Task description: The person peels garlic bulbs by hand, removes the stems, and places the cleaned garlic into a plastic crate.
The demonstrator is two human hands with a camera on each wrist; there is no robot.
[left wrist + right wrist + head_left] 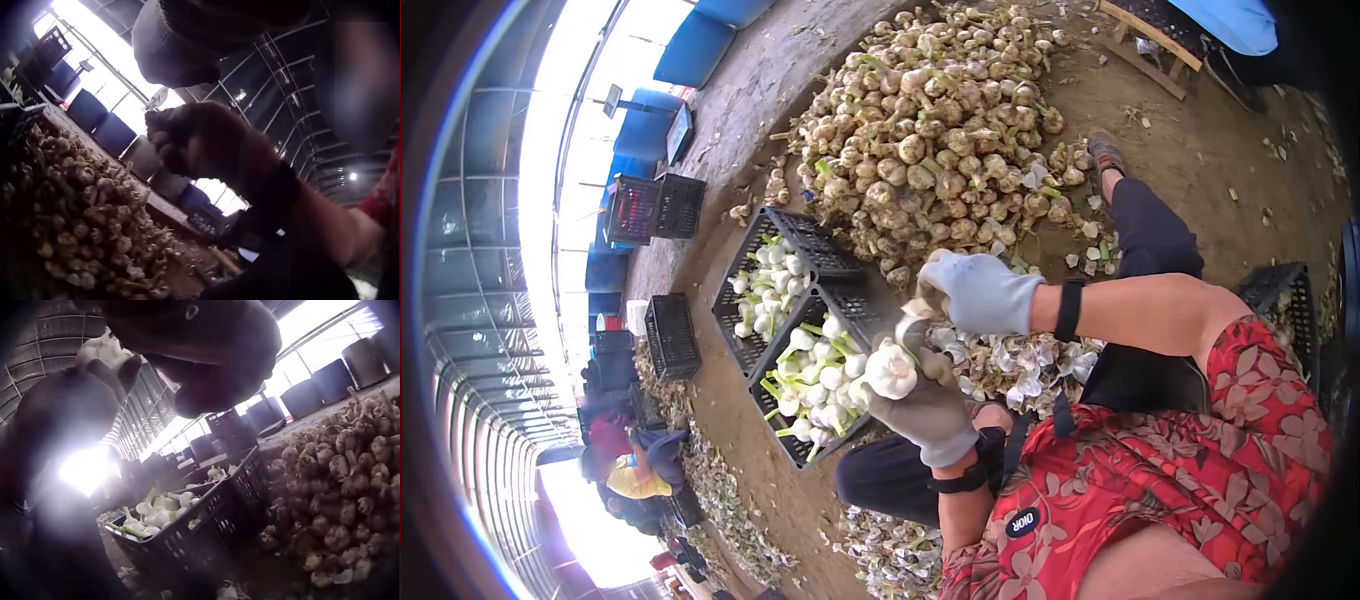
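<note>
My gloved left hand [925, 408] grips a white garlic bulb [891, 370], its head facing the crates. Just above it, my gloved right hand [982, 292] has its fingers curled and pinches a pale piece of garlic skin [918, 308]. The right wrist view shows the bulb [107, 350] in the left hand [65, 409], with the right hand [206, 353] close over it. In the left wrist view the right hand [209, 139] is below the dark left hand [181, 47].
Two black crates [757, 378] hold white bulbs with green stems. A large pile of unpeeled garlic [930, 130] lies beyond my hands. Loose skins [1025, 365] cover the ground by my legs. More crates [672, 336] and another person [635, 475] are farther left.
</note>
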